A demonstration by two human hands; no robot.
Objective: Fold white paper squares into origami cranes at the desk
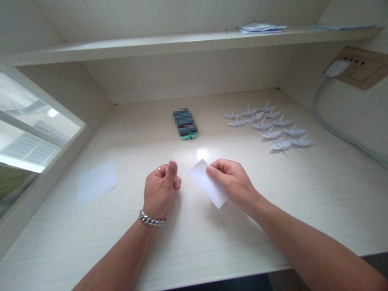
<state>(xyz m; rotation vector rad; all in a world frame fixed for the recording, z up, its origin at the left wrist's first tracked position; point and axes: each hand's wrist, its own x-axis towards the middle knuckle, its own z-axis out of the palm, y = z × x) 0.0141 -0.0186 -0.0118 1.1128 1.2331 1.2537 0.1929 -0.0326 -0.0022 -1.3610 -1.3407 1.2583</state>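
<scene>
My right hand (233, 178) pinches a white sheet of paper (209, 186) between thumb and fingers. The paper is a narrow rectangle, held slanted just above the desk; whether it is folded is hard to see. Left of it, apart from the paper, my left hand (160, 188) is closed with its fingers curled in and the thumb pointing up. Nothing shows in that hand, which wears a ring and a silver chain bracelet (152, 219). A small stack of white paper (97, 182) lies flat on the desk further left.
Several folded white paper cranes (271, 131) stand grouped at the back right. A phone (185, 124) with a green edge lies at the back middle. Above runs a shelf (145, 47) bearing folded papers (261, 28). At right, a cable (342, 137) hangs from a white plug (337, 68).
</scene>
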